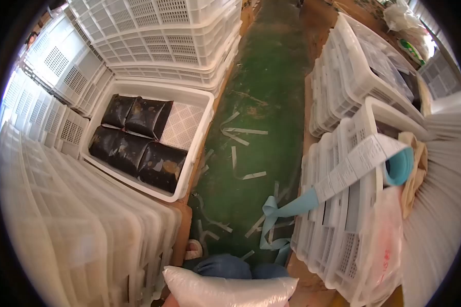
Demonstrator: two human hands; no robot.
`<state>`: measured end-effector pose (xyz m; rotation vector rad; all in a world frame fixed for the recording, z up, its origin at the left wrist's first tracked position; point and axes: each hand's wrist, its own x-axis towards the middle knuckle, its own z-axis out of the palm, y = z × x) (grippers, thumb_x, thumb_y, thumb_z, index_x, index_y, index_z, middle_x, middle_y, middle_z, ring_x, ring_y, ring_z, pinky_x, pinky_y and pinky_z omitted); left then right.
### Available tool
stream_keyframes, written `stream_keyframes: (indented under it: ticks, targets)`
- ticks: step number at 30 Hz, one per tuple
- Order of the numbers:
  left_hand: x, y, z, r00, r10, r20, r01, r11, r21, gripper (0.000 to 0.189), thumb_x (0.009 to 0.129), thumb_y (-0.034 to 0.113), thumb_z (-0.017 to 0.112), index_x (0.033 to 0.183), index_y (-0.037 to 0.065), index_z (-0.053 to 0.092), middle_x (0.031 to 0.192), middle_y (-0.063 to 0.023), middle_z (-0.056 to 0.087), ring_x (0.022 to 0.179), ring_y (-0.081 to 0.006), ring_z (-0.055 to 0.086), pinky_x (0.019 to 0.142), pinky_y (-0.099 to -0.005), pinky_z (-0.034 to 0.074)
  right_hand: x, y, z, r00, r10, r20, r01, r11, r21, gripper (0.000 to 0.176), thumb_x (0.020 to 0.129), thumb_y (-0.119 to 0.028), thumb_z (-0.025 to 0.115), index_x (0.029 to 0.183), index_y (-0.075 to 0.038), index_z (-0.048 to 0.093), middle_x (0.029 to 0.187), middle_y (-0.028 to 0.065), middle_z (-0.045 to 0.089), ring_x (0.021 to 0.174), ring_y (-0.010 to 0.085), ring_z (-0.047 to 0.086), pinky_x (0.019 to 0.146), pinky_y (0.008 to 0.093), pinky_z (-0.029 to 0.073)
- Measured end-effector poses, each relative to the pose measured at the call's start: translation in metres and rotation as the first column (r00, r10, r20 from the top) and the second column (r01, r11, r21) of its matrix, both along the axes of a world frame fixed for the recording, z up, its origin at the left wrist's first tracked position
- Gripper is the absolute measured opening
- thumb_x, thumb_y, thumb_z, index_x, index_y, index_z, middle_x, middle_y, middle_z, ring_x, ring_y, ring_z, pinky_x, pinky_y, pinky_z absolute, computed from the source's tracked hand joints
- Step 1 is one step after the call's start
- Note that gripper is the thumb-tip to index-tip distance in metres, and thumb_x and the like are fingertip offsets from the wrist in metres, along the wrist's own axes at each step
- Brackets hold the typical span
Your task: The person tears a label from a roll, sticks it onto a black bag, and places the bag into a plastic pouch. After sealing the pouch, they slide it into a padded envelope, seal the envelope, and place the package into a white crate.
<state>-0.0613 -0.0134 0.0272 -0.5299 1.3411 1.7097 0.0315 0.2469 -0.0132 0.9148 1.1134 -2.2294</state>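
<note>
A plump, shiny white plastic pouch [230, 290] lies crosswise at the bottom edge, in front of blue-clad knees. A small part of my left hand [170, 300] shows at the pouch's left end, holding it, with most of the fingers hidden. My right hand is almost wholly out of sight behind the pouch's right end, so its fingers do not show. Ahead on the left, a white crate [208, 120] holds several filled black pouches [161, 166], laid flat in two rows. Its patterned floor shows at the right rear.
Stacked white crates [153, 46] rise at the left and rear; more crates [343, 199] line the right. A roll of blue-backed labels [400, 166] sits on the right stack, its strip trailing onto the green floor [271, 71]. Strips of pale tape [246, 131] litter the floor.
</note>
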Motion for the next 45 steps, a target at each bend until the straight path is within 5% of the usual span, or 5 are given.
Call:
stream_keyframes:
  ticks: [7, 17, 26, 35, 45]
  targets:
    - [-0.057, 0.021, 0.093, 0.997, 0.061, 0.039, -0.051, 0.975, -0.216, 0.085, 0.071, 0.016, 0.077, 0.139, 0.001, 0.028, 0.132, -0.0120, 0.042, 0.123, -0.0256, 0.042, 0.103, -0.0336, 0.033, -0.036, -0.013, 0.043, 1.000, 0.006, -0.025, 0.005, 0.906, 0.424, 0.056, 0.083, -0.018, 0.062, 0.130, 0.004, 0.040, 0.120, 0.0100, 0.051, 0.109, 0.0200, 0.050, 0.096, 0.0335, 0.040]
    - [-0.100, -0.018, 0.294, 0.983, -0.094, -0.159, 0.129, 0.965, 0.227, 0.107, 0.069, 0.040, 0.078, 0.144, 0.002, 0.012, 0.139, -0.0175, 0.035, 0.128, -0.0236, 0.036, 0.107, -0.0387, 0.027, -0.077, -0.006, 0.292, 0.961, -0.273, 0.039, 0.275, 0.961, -0.040, 0.051, 0.087, -0.028, 0.057, 0.125, 0.003, 0.042, 0.118, 0.0146, 0.055, 0.105, 0.0264, 0.056, 0.092, 0.0390, 0.045]
    - [-0.107, 0.008, 0.430, 0.823, 0.523, 0.221, -0.398, 0.254, 0.881, 0.077, 0.077, 0.046, 0.063, 0.137, 0.008, 0.033, 0.139, -0.0090, 0.038, 0.127, -0.0256, 0.036, 0.106, -0.0474, 0.028, -0.195, -0.050, 0.499, 0.797, -0.138, -0.589, 0.270, 0.952, 0.143, 0.081, 0.073, -0.037, 0.073, 0.135, -0.005, 0.032, 0.119, 0.0135, 0.054, 0.107, 0.0291, 0.054, 0.088, 0.0461, 0.047]
    - [-0.157, -0.077, 0.456, 0.650, 0.760, 0.004, -0.557, 0.473, 0.683, 0.065, 0.074, 0.016, 0.067, 0.131, 0.003, 0.040, 0.121, -0.0135, 0.054, 0.112, -0.0277, 0.054, 0.099, -0.0425, 0.042, -0.300, -0.055, 0.588, 0.679, 0.454, -0.576, -0.530, 0.847, 0.043, 0.095, 0.076, -0.051, 0.068, 0.141, -0.001, 0.019, 0.139, 0.0240, 0.036, 0.129, 0.0323, 0.038, 0.107, 0.0472, 0.028]
    - [-0.243, -0.027, 0.344, 0.385, 0.856, -0.345, -0.913, 0.407, -0.009, 0.094, 0.057, 0.021, 0.088, 0.130, 0.002, 0.032, 0.124, -0.0137, 0.051, 0.109, -0.0239, 0.053, 0.092, -0.0340, 0.045, -0.485, -0.136, 0.356, 0.389, 0.914, -0.117, -0.789, 0.396, 0.469, 0.082, 0.069, -0.026, 0.082, 0.130, 0.002, 0.035, 0.114, 0.0107, 0.055, 0.105, 0.0220, 0.054, 0.093, 0.0336, 0.043]
